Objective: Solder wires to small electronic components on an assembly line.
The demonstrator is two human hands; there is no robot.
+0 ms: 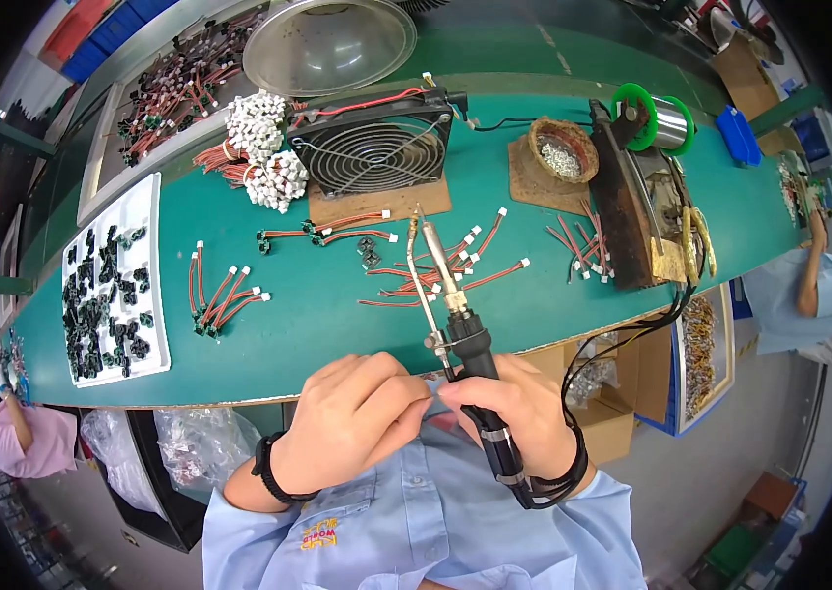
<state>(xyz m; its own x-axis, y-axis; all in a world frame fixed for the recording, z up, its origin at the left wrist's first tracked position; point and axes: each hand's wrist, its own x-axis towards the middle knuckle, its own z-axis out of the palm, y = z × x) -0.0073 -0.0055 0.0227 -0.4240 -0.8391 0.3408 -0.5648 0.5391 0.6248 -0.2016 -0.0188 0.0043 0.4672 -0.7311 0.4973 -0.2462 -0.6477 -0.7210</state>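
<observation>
My right hand (531,411) is wrapped round a black-handled soldering iron (471,337), its tip pointing away from me over the green table. A thin metal feed tube (418,270) is clamped alongside the iron and ends near its tip. My left hand (357,413) is closed beside the handle, fingertips pinched together at the table's near edge; what they hold, if anything, is hidden. Beyond the hands lie red-and-black wire leads (475,258) with white connectors and a few small dark parts (368,253). More leads, with green-black ends (226,303), lie to the left.
A white tray (157,324) of dark parts stands left. At the back are a caged fan (376,152), bundled white connectors (260,138) and a bowl (583,138). A solder spool (671,125) sits right, cables trailing to the iron. Other people (789,295) work on either side.
</observation>
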